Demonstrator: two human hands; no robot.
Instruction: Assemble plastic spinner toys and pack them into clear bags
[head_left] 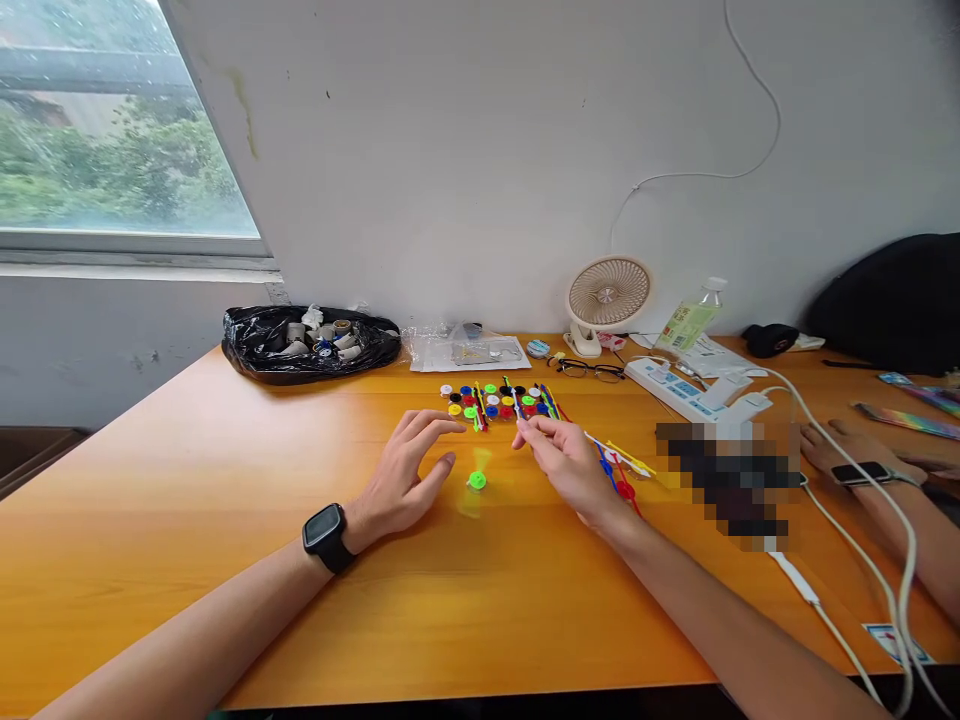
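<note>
Above the table (480,620), the right hand (574,468) pinches 1 white stick (515,402) — long axis toward the wall (450,200); left hand (397,485) — fingers parted.

A brown wooden table (225,560) bears a black plastic bag (251,345), a small fan (609,293) and glasses (594,371) along its back; a white power strip (675,388), clustered coloured discs (492,411) and one green disc (477,481) sit nearer.

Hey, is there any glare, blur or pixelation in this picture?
Head view: pale glare on the left of the glossy orange wooden table; head view: yellowish smears above and below the small green round plastic piece; head view: coarse dark pixel blocks near the white plastic power strip.
</note>
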